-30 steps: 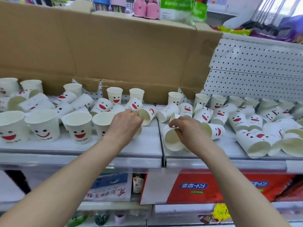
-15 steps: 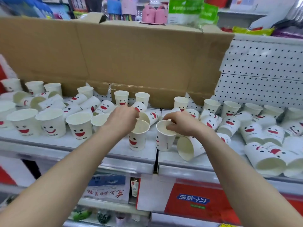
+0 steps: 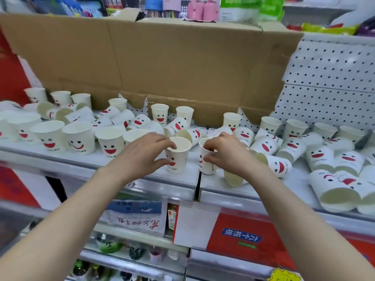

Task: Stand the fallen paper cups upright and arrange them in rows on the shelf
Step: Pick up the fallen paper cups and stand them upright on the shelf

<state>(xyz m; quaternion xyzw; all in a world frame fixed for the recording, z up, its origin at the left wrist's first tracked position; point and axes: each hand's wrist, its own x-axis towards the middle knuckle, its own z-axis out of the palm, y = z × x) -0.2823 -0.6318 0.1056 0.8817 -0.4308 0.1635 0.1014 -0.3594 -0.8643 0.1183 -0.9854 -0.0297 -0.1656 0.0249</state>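
White paper cups printed with red smiling faces cover a grey shelf (image 3: 142,180). My left hand (image 3: 145,154) grips an upright cup (image 3: 179,159) by rim and side near the shelf's front edge. Right beside it, my right hand (image 3: 225,154) holds a second upright cup (image 3: 206,165), fingers on its rim, thumb on its side. A row of upright cups (image 3: 110,142) stands at the front left. Several fallen cups (image 3: 278,164) lie on their sides to the right and behind my hands.
A large cardboard box (image 3: 162,67) stands against the back of the shelf, with white pegboard (image 3: 328,94) to its right. More upright cups (image 3: 160,115) line the back. Below hang a red sign (image 3: 243,232) and small goods on a lower shelf.
Both hands lifted fallen cups and stood them upright side by side at the shelf's front edge. The view has moved closer and slightly right.
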